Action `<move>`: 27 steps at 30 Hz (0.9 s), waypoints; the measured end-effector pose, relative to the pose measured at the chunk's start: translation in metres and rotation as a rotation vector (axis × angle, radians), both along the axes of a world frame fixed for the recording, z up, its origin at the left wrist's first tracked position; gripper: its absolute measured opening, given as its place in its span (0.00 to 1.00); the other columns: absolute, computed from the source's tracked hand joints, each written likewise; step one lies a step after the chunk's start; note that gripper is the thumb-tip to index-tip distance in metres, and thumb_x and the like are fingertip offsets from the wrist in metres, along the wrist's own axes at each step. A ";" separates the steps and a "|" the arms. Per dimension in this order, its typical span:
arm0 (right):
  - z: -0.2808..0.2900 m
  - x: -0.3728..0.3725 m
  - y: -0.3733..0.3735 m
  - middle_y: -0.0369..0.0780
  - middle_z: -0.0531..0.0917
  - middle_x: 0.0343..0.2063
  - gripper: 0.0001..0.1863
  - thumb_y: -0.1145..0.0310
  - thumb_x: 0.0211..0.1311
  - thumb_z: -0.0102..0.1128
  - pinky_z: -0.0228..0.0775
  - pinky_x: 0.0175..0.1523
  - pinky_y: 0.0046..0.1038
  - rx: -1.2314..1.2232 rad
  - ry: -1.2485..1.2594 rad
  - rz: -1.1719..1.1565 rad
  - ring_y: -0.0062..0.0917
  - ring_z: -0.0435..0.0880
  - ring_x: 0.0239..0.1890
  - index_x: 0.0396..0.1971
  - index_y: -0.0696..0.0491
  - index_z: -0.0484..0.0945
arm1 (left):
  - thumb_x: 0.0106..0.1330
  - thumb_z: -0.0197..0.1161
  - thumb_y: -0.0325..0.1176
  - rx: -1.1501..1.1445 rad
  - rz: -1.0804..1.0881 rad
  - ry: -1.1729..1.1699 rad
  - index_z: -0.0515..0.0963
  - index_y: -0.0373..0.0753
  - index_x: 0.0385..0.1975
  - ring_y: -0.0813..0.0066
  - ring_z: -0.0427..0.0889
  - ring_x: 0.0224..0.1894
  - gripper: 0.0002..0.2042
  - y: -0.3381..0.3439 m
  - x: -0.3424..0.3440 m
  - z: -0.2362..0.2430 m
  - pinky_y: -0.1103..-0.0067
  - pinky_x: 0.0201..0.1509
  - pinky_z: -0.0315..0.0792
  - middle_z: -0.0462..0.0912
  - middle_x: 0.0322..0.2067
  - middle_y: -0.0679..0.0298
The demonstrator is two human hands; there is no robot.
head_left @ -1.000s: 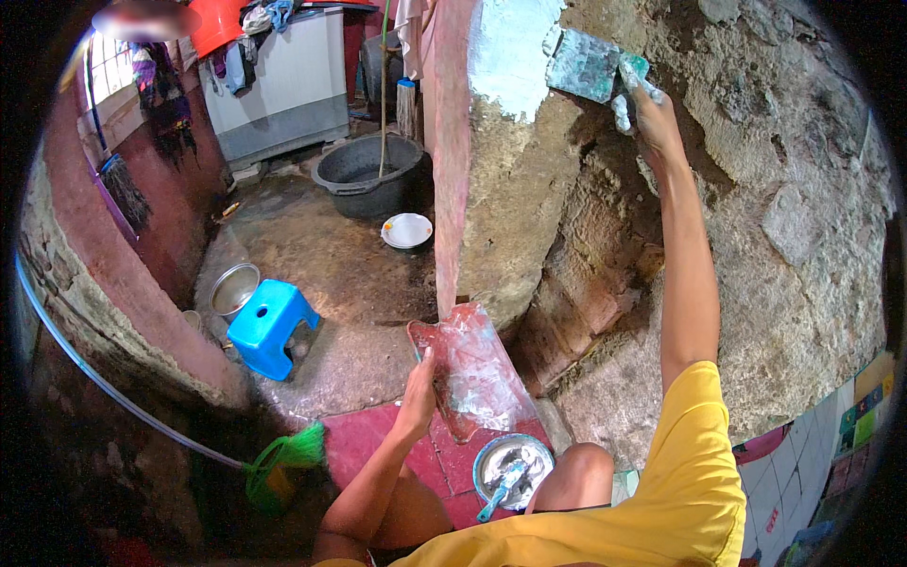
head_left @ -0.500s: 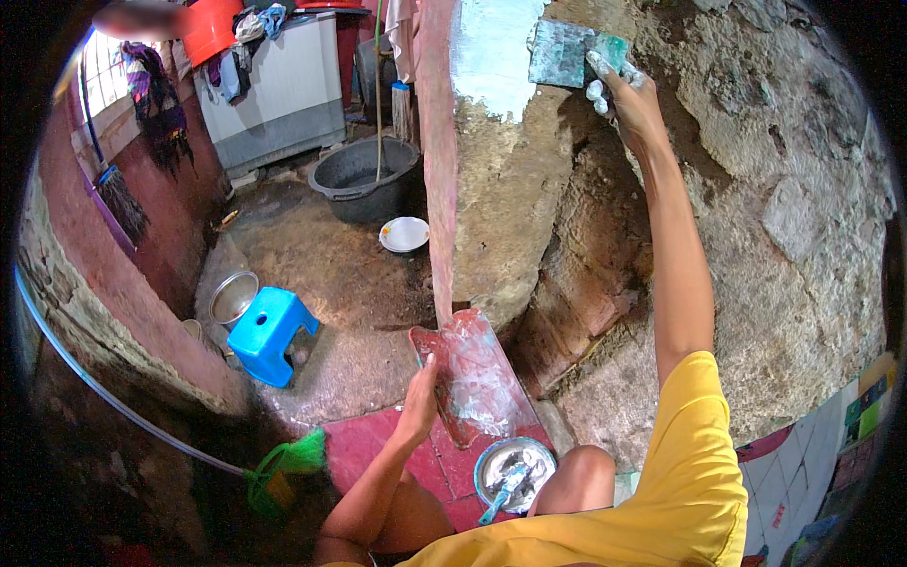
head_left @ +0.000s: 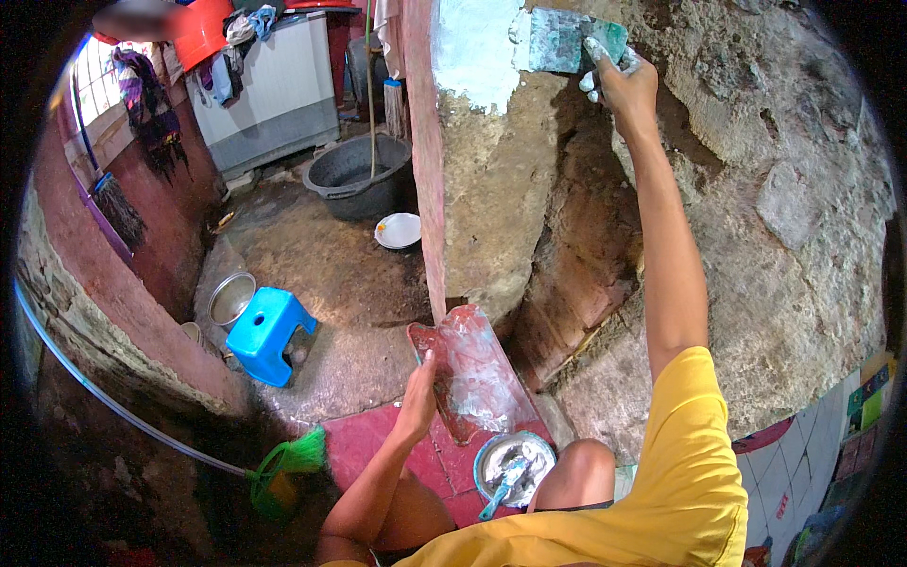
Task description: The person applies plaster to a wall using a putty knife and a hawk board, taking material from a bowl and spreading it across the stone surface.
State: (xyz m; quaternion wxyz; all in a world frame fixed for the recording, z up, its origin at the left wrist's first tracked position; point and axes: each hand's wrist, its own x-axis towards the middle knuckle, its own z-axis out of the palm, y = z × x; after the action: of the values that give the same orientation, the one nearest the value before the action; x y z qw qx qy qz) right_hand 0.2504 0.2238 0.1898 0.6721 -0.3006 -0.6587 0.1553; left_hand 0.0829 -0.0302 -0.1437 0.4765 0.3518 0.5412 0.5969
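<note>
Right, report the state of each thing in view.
Flat green rectangular scraper, gripped in right hand, smeared white.
Flat red rectangular board, held in left hand, smeared white.
Round bluish-white bowl, open, holding white paste.
Small blue spatula, resting in the bowl, smeared.
Rough brown-grey wall, partly coated white.
Blue plastic stool, upright.
Round grey basin, upright, open.

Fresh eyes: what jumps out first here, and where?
Probably the blue stool at left on the floor, then the white patch at top centre on the wall. Right of that patch, the right hand holds a green scraper; lower down, the left hand holds a smeared red board.
</note>
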 end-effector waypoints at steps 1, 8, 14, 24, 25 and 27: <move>-0.002 0.005 0.010 0.39 0.77 0.15 0.11 0.66 0.48 0.58 0.63 0.22 0.23 0.037 -0.013 -0.045 0.20 0.74 0.14 0.23 0.60 0.77 | 0.64 0.34 0.51 0.013 -0.003 -0.016 0.66 0.28 0.30 0.74 0.62 0.34 0.26 0.000 0.003 0.006 0.78 0.42 0.58 0.68 0.30 0.62; -0.007 0.009 0.022 0.46 0.79 0.18 0.13 0.63 0.45 0.59 0.67 0.31 0.29 0.109 -0.050 -0.195 0.32 0.78 0.22 0.23 0.59 0.77 | 0.65 0.35 0.49 0.031 -0.060 -0.023 0.67 0.28 0.34 0.74 0.63 0.36 0.25 -0.005 0.001 0.013 0.78 0.45 0.58 0.68 0.34 0.61; -0.006 0.021 -0.005 0.45 0.79 0.18 0.13 0.63 0.46 0.56 0.67 0.31 0.30 0.030 -0.071 -0.203 0.31 0.78 0.22 0.25 0.59 0.76 | 0.65 0.35 0.48 0.027 0.064 -0.066 0.68 0.29 0.36 0.75 0.63 0.37 0.25 -0.010 -0.001 0.022 0.78 0.47 0.57 0.68 0.34 0.61; 0.010 0.011 -0.044 0.32 0.72 0.15 0.10 0.67 0.56 0.49 0.54 0.19 0.20 -0.146 -0.170 0.132 0.14 0.63 0.15 0.26 0.58 0.74 | 0.65 0.35 0.48 0.071 0.028 -0.058 0.69 0.30 0.33 0.74 0.65 0.33 0.24 -0.005 -0.003 0.006 0.79 0.44 0.59 0.70 0.29 0.64; 0.010 0.011 -0.045 0.32 0.72 0.15 0.10 0.66 0.56 0.49 0.54 0.19 0.20 -0.167 -0.188 0.125 0.14 0.63 0.15 0.26 0.59 0.74 | 0.65 0.35 0.48 0.083 0.040 -0.049 0.69 0.30 0.33 0.74 0.65 0.34 0.24 -0.005 -0.001 0.007 0.79 0.44 0.59 0.70 0.30 0.63; 0.014 0.008 -0.049 0.32 0.72 0.15 0.11 0.66 0.56 0.49 0.54 0.19 0.21 -0.206 -0.222 0.109 0.14 0.63 0.15 0.26 0.59 0.74 | 0.65 0.34 0.48 0.094 0.028 -0.044 0.68 0.29 0.33 0.74 0.66 0.35 0.24 -0.006 0.002 0.015 0.79 0.45 0.59 0.71 0.32 0.62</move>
State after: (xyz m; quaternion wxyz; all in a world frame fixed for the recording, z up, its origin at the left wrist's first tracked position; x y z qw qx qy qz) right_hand 0.2589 0.1748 0.2038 0.5512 -0.3472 -0.7249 0.2242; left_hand 0.0854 -0.0362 -0.1285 0.4627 0.3529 0.5068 0.6360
